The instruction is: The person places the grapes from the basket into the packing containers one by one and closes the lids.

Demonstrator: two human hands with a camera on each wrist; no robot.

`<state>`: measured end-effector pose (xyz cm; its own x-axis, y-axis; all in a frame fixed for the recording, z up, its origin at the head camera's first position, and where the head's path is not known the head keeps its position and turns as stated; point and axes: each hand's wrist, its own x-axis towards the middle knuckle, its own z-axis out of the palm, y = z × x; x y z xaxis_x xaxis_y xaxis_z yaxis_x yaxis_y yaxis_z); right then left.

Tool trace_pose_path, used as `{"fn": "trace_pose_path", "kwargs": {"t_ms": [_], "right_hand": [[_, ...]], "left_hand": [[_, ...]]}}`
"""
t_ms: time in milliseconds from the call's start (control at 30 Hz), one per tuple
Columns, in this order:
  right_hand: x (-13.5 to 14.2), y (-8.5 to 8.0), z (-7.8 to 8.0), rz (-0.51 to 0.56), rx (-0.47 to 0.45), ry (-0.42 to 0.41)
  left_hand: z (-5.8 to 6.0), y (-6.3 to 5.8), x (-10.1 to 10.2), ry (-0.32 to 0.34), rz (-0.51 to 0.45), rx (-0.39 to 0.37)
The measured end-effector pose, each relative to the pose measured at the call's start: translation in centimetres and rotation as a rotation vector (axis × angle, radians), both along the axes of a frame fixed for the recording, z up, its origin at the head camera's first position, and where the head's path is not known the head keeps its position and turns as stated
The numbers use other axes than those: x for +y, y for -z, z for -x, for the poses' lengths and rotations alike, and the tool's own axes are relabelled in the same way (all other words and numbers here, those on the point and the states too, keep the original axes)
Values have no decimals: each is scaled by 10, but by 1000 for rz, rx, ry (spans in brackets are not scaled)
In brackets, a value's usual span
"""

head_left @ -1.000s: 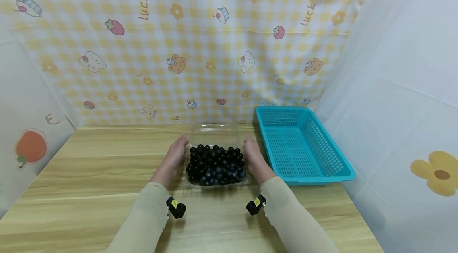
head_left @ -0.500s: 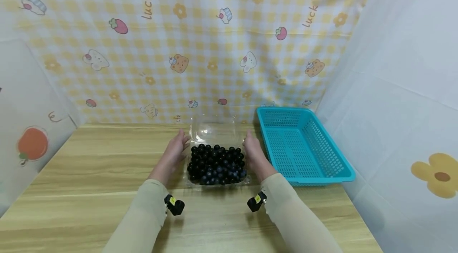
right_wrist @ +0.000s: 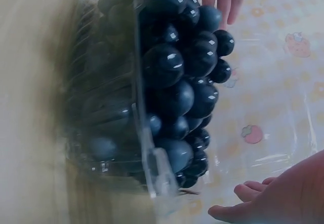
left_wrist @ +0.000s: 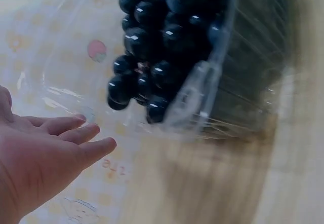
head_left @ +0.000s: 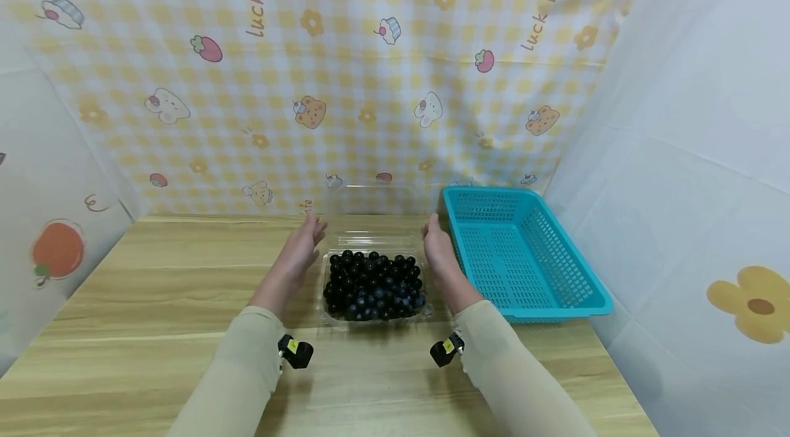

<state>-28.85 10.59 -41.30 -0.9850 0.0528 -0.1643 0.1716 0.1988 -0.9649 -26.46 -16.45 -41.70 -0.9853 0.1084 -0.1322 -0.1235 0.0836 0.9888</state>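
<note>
A clear plastic clamshell box (head_left: 327, 317) stands on the table, heaped with dark round grapes (head_left: 373, 286). Its clear lid (head_left: 378, 198) is tilted up at the back, in front of the patterned cloth. My left hand (head_left: 299, 250) is held beside the box's back left corner, fingers straight and spread. In the left wrist view a gap shows between those fingertips and the grapes. Across the box, my right hand (head_left: 439, 253) is at the back right corner, its fingers extended. Neither hand grips anything.
A turquoise plastic basket (head_left: 507, 313) with perforated sides sits on the right, close beside my right hand. The wood-grain table (head_left: 154, 300) ends at a yellow checked cloth (head_left: 364, 66) behind. White sheeting (head_left: 679, 183) hangs along the right side.
The clear lid has swung further up at the back of the box. My hands have drawn slightly apart and away from the box's sides, fingers straightening. The grapes and basket stay put.
</note>
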Motion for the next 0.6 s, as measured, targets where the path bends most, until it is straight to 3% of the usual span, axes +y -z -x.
{"fn": "trace_pose_path", "kwargs": {"t_ms": [300,467,600], "right_hand": [[-2,-23,-16,-12,47,10],[0,-30,-32,29,79,-36],[4,-27,-50,50,88,-68]], "left_hand": [[-12,-23,4,7,63,33],[-30,-30,7,-7,71,56],[-49,-29,9,-37,123,63]]}}
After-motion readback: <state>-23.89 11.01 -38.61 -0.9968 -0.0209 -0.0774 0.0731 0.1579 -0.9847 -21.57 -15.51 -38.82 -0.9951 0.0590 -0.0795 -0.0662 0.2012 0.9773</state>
